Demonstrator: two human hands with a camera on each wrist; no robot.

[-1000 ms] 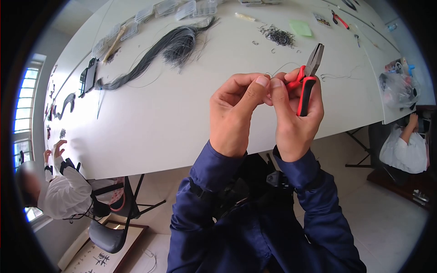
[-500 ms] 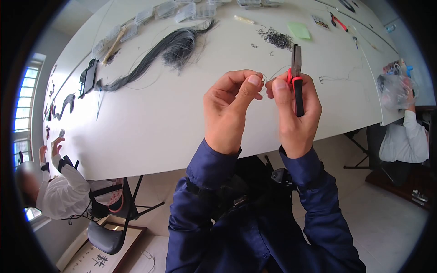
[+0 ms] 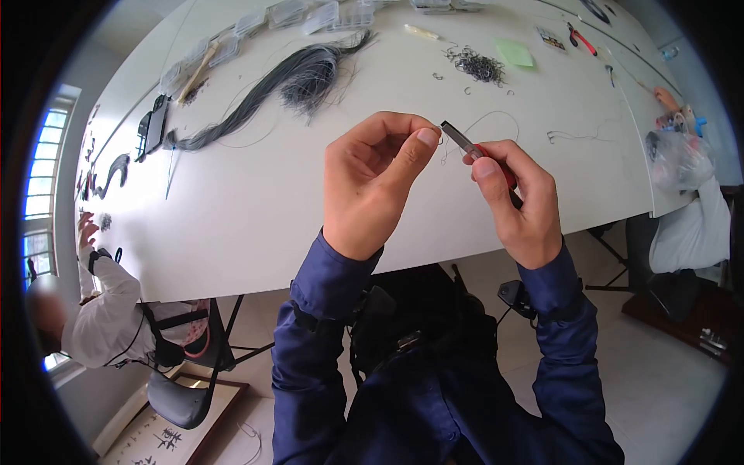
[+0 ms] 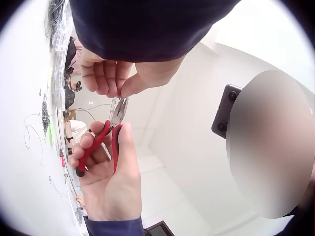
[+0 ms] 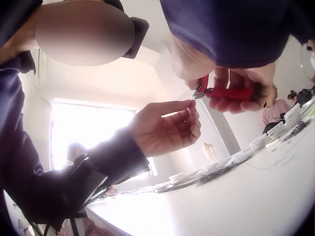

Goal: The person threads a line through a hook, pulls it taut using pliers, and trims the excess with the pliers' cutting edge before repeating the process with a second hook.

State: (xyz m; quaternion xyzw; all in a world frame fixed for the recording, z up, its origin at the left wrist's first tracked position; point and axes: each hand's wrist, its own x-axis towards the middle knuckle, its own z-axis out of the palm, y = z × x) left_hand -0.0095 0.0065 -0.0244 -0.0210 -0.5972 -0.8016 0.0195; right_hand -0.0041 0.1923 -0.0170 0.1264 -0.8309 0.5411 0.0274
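My left hand [image 3: 373, 182] pinches a tiny fish hook [image 3: 441, 141] between thumb and forefinger above the white table. Most of the hook is hidden by the fingertips. From there a thin line [image 3: 496, 113] loops out to the right. In my right hand [image 3: 521, 194] are pliers [image 3: 463, 141] with red and black handles, gripped with the fingers curled round them. Their metal nose points up and left, right at the left fingertips. The left wrist view shows the handles of the pliers [image 4: 97, 147] spread apart. The right wrist view shows the pliers' red handle [image 5: 231, 94] under curled fingers.
Beyond the hands lie a heap of dark hooks [image 3: 476, 66], a bundle of grey line [image 3: 267, 85] and clear plastic boxes [image 3: 322, 17]. A green paper [image 3: 515, 53] and other red-handled pliers [image 3: 581, 39] lie far right. People sit at both table ends.
The pliers have swung from pointing up to pointing left, their nose now at the left fingertips. Both hands have moved apart; the right thumb and forefinger have left the left fingertips.
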